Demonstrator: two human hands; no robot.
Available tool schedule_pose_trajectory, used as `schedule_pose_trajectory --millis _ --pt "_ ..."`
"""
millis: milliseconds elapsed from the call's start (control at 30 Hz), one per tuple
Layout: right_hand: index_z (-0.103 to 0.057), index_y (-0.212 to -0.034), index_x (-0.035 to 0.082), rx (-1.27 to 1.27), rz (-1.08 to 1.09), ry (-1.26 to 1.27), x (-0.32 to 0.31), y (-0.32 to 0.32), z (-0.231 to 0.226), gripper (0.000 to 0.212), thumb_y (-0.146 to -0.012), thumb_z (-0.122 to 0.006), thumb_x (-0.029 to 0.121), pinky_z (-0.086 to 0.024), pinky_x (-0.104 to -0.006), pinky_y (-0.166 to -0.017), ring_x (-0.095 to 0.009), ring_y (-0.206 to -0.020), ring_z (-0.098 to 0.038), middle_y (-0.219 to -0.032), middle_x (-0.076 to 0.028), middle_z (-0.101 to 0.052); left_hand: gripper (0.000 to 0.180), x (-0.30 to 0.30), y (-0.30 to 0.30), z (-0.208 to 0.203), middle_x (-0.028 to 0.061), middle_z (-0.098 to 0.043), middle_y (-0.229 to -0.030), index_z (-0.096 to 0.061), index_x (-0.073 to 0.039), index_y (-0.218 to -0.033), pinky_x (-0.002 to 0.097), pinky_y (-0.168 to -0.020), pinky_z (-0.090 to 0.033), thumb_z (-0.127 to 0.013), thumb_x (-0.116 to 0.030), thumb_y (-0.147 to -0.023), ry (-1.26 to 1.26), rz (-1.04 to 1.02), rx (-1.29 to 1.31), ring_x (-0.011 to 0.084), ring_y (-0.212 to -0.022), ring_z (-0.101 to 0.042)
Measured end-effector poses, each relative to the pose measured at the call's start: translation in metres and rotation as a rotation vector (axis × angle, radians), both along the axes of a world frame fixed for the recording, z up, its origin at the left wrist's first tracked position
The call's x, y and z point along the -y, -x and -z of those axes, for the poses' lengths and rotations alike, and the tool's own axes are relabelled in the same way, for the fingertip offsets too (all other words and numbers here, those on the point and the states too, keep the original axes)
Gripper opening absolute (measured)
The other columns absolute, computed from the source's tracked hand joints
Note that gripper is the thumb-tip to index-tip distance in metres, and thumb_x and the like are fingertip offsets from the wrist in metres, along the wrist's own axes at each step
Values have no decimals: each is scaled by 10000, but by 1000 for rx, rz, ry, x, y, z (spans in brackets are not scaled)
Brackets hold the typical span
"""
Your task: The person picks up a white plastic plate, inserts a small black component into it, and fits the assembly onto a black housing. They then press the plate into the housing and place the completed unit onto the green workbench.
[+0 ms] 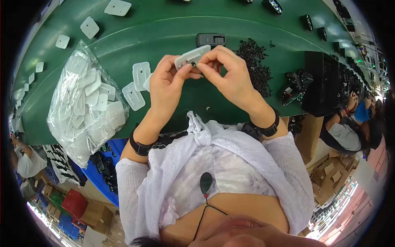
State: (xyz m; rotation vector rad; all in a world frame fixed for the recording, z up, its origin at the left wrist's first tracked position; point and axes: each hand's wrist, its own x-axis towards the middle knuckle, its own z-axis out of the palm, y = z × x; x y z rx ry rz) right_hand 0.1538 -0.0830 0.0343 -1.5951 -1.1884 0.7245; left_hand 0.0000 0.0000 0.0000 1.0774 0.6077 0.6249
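Observation:
Held up over the green table, a whitish translucent plastic cover [191, 56] with rounded corners sits tilted in the closed fingers of my left hand [166, 78]. At its lower edge my right hand [228, 76] pinches a small black part [194, 64] between thumb and forefinger. The part touches or lies very close to the cover; the fingers hide how they meet. Just beyond my hands lies a black rectangular device [210, 39]. Matching loose covers [141, 74] rest left of my left wrist, one partly hidden behind it. A pile of small black parts [256, 61] spreads right of my right hand.
A clear plastic bag [82, 111] full of covers lies at the left. More covers [89, 27] line the far left of the green table [164, 35]. At the right stand a black box [321, 82] and shiny black assemblies [297, 85]. Other people [347, 131] work farther right.

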Motion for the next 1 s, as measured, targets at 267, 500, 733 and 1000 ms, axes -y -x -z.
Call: schedule_pose_trajectory --millis 267,500,733,1000 --pt "-635 -926 -3 -196 45 -9 -4 5 9 93 -893 -668 77 -428 -219 -636 -68 -715 -516 -846 0 -595 110 4 -4 -4 112 -544 -1079 -560 77 -1036 288 -785 -552 -562 19 -942 -284 -44 -11 217 -867 -690" --pt "-587 -963 -2 -314 44 -22 -3 4 20 119 -910 -655 80 -437 -233 -658 -89 -727 -520 -863 -12 -588 120 3 1 -3 115 -595 -1029 -543 55 -1066 280 -785 -540 -544 -1 -960 -101 -26 -12 197 -858 -688" --pt "-578 -925 -9 196 89 -163 -5 12 24 76 -897 -633 34 -444 -265 -630 -149 -702 -528 -853 -63 -548 118 5 -1 -1 110 -593 -1029 -534 50 -1068 283 -800 -544 -543 0 -961 -111 -28 0 194 -882 -681" --pt "-585 -920 -2 -12 153 -124 -10 27 26 78 -894 -644 42 -451 -260 -632 -128 -693 -534 -837 -48 -569 91 7 -6 -2 93 -525 -1060 -544 64 -1016 278 -782 -557 -564 4 -950 -275 -96 35 185 -860 -669"
